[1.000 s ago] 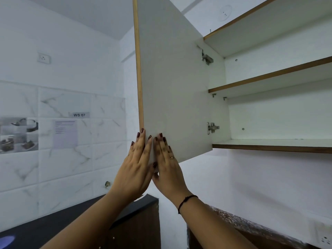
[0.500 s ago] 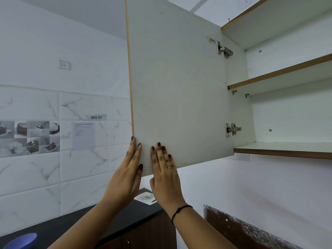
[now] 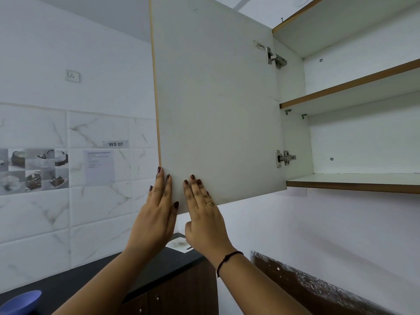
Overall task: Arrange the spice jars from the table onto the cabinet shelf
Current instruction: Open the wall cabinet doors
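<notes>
The cabinet door (image 3: 216,98) stands swung open at left, the shelf (image 3: 352,186) to its right. The left hand (image 3: 156,214) and right hand (image 3: 204,214) press the door's lower corner, fingers straight. The spice jars are out of view; the opening step looks done, and fetching one likely comes next.

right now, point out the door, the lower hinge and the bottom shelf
door (image 3: 216,105), head view, middle of its pale inner face
lower hinge (image 3: 285,158), head view, on the metal arm
bottom shelf (image 3: 352,187), head view, on its brown front edge
</notes>
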Demonstrator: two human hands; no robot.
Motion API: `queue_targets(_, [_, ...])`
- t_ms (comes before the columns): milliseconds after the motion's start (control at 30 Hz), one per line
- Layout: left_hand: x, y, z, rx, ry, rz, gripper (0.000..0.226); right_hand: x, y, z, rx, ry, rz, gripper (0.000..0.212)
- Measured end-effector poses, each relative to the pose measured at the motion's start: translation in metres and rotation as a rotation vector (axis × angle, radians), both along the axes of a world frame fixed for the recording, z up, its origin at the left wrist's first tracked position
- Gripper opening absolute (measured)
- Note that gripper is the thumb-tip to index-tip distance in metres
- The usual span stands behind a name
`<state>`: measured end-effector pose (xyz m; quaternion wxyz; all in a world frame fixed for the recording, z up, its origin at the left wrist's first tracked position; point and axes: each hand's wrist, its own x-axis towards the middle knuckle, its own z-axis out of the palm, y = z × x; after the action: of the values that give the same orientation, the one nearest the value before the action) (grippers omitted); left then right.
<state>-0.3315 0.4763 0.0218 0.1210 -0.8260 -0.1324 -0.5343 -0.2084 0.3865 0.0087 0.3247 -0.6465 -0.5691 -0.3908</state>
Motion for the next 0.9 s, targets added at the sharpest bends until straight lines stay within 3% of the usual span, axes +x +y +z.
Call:
queue_targets(333, [-0.007, -0.026, -0.001, 0.034, 0.069, 0.153, 0.070, -0.009, -0.064, -0.014, 0.025, 0.060, -0.099, 0.089])
queue_targets(600, [-0.006, -0.089, -0.022, -0.059, 0.098, -0.060, 0.069, -0.034, -0.130, -0.020, 0.062, 0.058, -0.099, 0.077])
queue_targets(900, [0.002, -0.164, -0.103, -0.318, 0.124, -0.418, 0.069, -0.052, -0.214, -0.068, -0.009, 0.120, -0.196, 0.073])
